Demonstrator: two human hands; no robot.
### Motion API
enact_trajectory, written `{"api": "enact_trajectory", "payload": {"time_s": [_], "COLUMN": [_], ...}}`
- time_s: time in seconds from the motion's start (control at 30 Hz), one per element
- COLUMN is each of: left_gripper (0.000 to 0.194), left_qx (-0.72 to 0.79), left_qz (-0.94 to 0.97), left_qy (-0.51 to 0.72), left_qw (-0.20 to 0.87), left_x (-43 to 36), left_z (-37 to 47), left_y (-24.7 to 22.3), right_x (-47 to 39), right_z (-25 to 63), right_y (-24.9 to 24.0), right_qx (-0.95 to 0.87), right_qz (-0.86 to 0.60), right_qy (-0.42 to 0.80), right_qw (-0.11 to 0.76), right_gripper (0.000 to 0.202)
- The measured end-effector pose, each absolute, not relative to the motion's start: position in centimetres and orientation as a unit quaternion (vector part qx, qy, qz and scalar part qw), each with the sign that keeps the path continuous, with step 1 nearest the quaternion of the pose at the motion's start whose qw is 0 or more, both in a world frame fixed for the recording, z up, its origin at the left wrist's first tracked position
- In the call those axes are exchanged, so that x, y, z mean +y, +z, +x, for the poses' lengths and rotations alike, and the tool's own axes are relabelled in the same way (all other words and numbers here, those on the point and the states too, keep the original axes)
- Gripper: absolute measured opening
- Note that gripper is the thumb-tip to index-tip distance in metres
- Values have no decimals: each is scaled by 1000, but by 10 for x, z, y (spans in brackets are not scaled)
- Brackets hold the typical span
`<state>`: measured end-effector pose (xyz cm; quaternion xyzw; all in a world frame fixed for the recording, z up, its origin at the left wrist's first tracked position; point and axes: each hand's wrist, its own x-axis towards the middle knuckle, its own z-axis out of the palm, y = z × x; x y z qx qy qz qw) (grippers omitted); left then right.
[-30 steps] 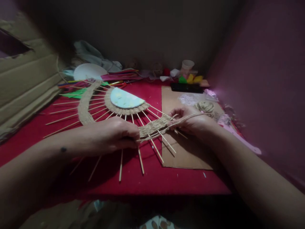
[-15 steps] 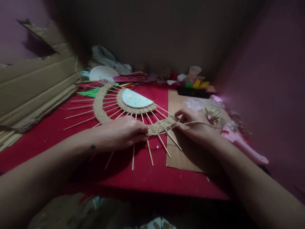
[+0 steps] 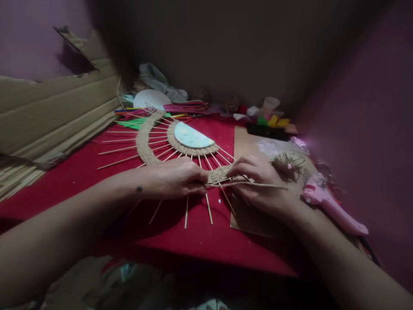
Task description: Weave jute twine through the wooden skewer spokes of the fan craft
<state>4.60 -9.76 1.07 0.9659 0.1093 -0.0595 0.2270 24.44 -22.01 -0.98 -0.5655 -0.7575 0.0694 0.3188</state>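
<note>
A sunburst of thin wooden sticks [image 3: 118, 152] spreads from a pale blue half disc [image 3: 193, 135] edged with woven twine. Farther out, a curved woven twine band [image 3: 146, 142] crosses the sticks. My left hand [image 3: 190, 177] pinches this band at its lower middle, hiding part of it. The fingers of my right hand [image 3: 254, 178] close over the band near its right end, covering that end. A loose twine strand [image 3: 267, 185] runs along the band's lower edge and across my right hand. My right fingertips are partly hidden.
A cardboard sheet [image 3: 248, 224] lies under my right hand on the red cloth [image 3: 155, 245]. Right of it are a twine bundle [image 3: 290, 163] and a pink glue gun [image 3: 334, 206]. Behind are a black phone-like slab [image 3: 267, 131], a cup [image 3: 270, 105] and a white plate [image 3: 151, 100]. Torn cardboard [image 3: 58, 112] stands left.
My right hand has slid left over the woven band, covering more of its right end. The twine strand now lies lower, along the band's bottom edge. The camera view has shifted slightly.
</note>
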Motion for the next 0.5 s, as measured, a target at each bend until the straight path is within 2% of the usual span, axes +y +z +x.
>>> {"api": "enact_trajectory", "payload": {"time_s": [0.07, 0.3, 0.5], "left_gripper": [17, 14, 13], "left_qx": [106, 72, 68], "left_qz": [962, 940, 939], "left_qy": [-66, -40, 29], "left_qw": [242, 332, 335], "left_x": [-99, -95, -109], "left_z": [45, 40, 26], "left_y": [13, 17, 22], "right_x": [-220, -205, -199], "right_z": [235, 212, 213], "right_y": [-10, -12, -12], "right_qx": [-774, -794, -797], "right_qz": [-545, -549, -520], "right_qy": [108, 108, 187], "right_qw": [305, 238, 244], "right_gripper": [12, 18, 15]}}
